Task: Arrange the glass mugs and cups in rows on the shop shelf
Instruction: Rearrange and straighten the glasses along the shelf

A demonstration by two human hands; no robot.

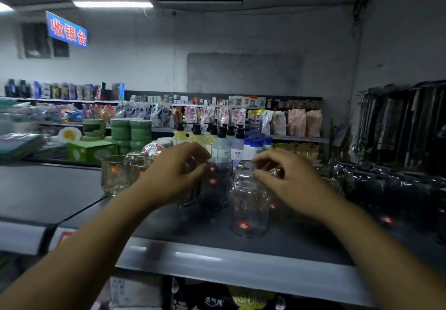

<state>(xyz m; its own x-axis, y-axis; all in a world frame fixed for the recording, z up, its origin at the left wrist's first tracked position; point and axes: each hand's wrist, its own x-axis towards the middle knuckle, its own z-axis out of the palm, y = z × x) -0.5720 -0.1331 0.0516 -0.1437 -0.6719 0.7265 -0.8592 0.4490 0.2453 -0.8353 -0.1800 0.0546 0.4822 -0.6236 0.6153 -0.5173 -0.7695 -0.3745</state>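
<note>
Left hand (173, 174) grips dark cup (217, 189); right hand (289, 181) pinches clear cup (249, 203) beside it, on shelf (193, 227).

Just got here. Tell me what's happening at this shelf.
A person is sorting glassware on a shop shelf. The left hand grips a glass mug, and the right hand pinches the top of a clear cup beside it. More mugs stand further left, with pump bottles behind.
</note>
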